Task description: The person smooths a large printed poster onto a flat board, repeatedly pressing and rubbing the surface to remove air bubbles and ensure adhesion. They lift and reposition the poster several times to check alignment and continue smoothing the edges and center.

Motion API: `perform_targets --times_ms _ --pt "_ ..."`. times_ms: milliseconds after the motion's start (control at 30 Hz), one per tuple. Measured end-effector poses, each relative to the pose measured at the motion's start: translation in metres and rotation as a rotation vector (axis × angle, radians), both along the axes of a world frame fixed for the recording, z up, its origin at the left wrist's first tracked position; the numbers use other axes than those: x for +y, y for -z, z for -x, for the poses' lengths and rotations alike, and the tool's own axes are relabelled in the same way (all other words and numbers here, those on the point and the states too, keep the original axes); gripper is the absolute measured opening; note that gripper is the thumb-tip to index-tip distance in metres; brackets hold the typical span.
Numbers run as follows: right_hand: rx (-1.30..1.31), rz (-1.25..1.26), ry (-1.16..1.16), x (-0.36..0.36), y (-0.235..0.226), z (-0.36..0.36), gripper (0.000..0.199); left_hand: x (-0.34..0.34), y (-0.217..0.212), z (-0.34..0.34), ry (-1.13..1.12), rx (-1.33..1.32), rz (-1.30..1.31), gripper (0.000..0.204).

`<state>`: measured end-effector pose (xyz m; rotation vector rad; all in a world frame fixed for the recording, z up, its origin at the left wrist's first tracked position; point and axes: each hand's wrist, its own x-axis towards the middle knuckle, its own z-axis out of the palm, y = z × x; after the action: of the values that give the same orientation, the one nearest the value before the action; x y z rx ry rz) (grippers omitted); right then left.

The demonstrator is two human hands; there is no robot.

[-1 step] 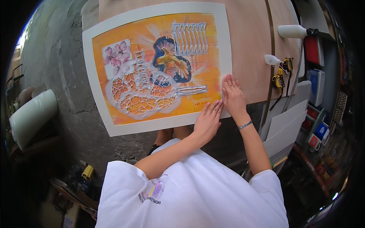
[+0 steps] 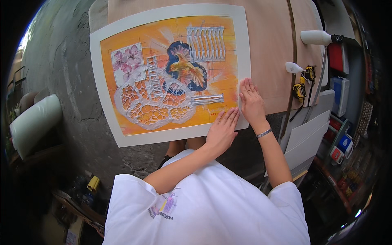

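Note:
A painting (image 2: 157,75) with an orange ground, a bird, pink flowers and white lacy cut-work lies flat on a wooden table board (image 2: 269,49). A white mat border (image 2: 171,135) frames it, and its lower edge sticks out past the table's near side. My left hand (image 2: 222,130) rests on the mat's lower right part, fingers stretched out over the painting's corner. Beside it, my right hand (image 2: 253,104) presses along the mat's right edge with straight fingers. Neither hand grasps anything; the palms hide the mat's lower right corner.
To the right lie a long metal strip (image 2: 293,41), a white bottle (image 2: 316,37), a small nozzle bottle (image 2: 293,67) and yellow-black tape measures (image 2: 299,90). White boards (image 2: 304,134) lean by the table. A pale roll (image 2: 36,124) stands at far left near the concrete floor (image 2: 81,102).
The view has shifted slightly, so the painting and table appear a touch lower and further right. Both hands stay on the mat in nearly the same pose.

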<state>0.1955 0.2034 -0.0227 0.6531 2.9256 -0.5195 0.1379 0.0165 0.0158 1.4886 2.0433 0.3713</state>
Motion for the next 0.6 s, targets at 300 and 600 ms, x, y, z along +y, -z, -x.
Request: perform_targets --times_ms 300,600 --pt "0.074 -0.068 -0.043 0.107 0.024 0.152 0.045 -0.116 -0.009 0.24 -0.913 0.279 -0.14 0.059" --pt "0.067 -0.058 -0.191 0.076 0.018 0.282 0.044 -0.314 -0.015 0.264 -1.581 -0.459 -0.052 0.024"
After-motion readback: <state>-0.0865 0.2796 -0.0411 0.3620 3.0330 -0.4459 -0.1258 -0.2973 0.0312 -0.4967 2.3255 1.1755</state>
